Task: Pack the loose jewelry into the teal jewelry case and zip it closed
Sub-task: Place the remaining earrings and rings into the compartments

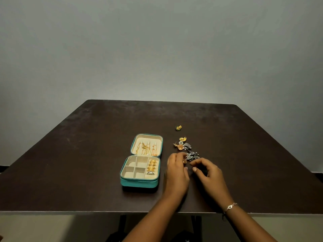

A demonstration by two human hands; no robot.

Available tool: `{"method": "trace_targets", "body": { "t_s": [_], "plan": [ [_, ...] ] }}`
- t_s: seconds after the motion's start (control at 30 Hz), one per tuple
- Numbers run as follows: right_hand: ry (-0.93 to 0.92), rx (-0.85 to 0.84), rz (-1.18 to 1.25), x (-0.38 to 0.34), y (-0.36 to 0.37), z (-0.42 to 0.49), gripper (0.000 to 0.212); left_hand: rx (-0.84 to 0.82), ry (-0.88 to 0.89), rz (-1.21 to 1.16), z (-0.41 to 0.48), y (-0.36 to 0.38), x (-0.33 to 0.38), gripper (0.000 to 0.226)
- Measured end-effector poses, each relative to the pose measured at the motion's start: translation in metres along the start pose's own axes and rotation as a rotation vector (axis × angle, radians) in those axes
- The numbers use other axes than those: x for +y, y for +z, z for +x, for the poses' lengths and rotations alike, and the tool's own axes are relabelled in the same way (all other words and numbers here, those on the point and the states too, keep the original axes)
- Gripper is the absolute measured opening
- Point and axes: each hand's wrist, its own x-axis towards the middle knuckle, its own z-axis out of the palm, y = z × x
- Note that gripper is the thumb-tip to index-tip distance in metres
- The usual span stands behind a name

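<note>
A dark brown counter [87, 154] fills the lower view, set against a plain grey-green wall [157, 49]. The case [139, 183] lies open left of centre, its lid [148, 139] flat behind the base. Chains [146, 148] lie in the lid and gold rings [151, 165] fill the base's right column. The loose jewelry [187, 146] lies just right of the case, with one green-and-gold stud [178, 127] apart, farther back. The pieces are small and blurred, and their kinds are hard to tell. Both forearms enter from the bottom edge, elbows cut off. The left hand [177, 170] is at the cluster's near end, fingers curled round a small gold piece [184, 161]. The right hand [209, 173], a bracelet [230, 206] on its wrist, is just beside it with thumb and forefinger bent toward each other. Whether they grasp anything I cannot tell.
</note>
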Motion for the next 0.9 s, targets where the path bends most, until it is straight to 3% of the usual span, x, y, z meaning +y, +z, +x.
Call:
{"method": "trace_targets", "body": {
  "t_s": [0.37,0.73,0.9],
  "plan": [
    [0.02,0.0,0.018,0.001,-0.002,0.002,0.023,0.025,-0.09,0.126,0.018,0.015,0.001,0.018],
    [0.088,0.027,0.129,-0.004,-0.006,0.005,0.019,0.216,-0.098,-0.134,0.013,0.005,0.001,0.015],
    [0.021,0.104,-0.024,-0.012,-0.006,0.035,0.018,0.232,-0.096,-0.177,0.014,0.005,0.001,0.017]
  ]
}}
